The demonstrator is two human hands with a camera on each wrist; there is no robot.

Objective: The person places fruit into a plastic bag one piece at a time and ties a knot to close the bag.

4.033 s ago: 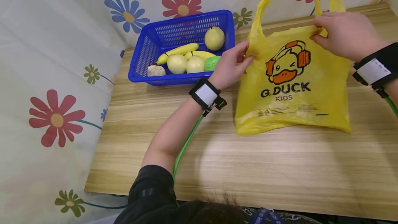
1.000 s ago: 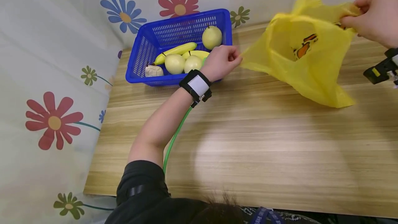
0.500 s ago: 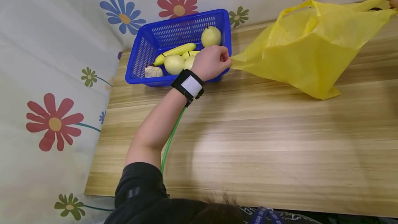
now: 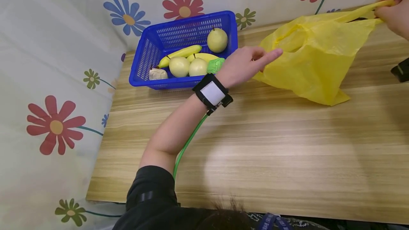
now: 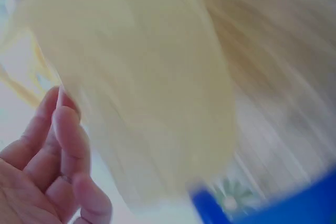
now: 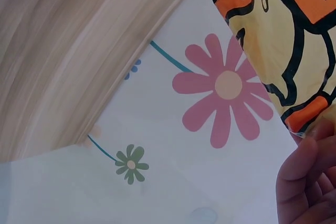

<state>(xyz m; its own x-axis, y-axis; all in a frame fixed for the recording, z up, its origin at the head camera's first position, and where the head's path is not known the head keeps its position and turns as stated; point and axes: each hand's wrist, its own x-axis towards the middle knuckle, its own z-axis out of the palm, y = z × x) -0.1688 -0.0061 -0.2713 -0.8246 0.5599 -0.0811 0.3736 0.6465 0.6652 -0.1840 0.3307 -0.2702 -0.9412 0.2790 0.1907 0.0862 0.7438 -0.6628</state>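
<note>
A yellow plastic bag (image 4: pixel 319 70) hangs slack over the wooden table, its mouth partly open towards the top left. My left hand (image 4: pixel 243 65) is at the bag's left edge, thumb stretched out; in the left wrist view its fingertips appear to pinch the blurred edge of the plastic bag (image 5: pixel 142 93). With the right hand (image 4: pixel 396 13) I grip the bag's far right side near a handle. The right wrist view shows the thumb and fingers of the right hand (image 6: pixel 307 177) pinching the bag beside its printed duck (image 6: pixel 294 40).
A blue basket (image 4: pixel 139 80) stands left of the bag, holding several pears (image 4: pixel 217 40), bananas (image 4: pixel 180 53), a green lump (image 4: pixel 214 66) and a beige lump (image 4: pixel 158 74). Wood-grain table (image 4: pixel 271 152) extends in front. A flower-print curtain (image 4: pixel 70 20) borders the back and left.
Both hands have gone from the bag's upright front to its two sides, and its mouth has opened. In the last half second the left hand moved right and the bag slackened.
</note>
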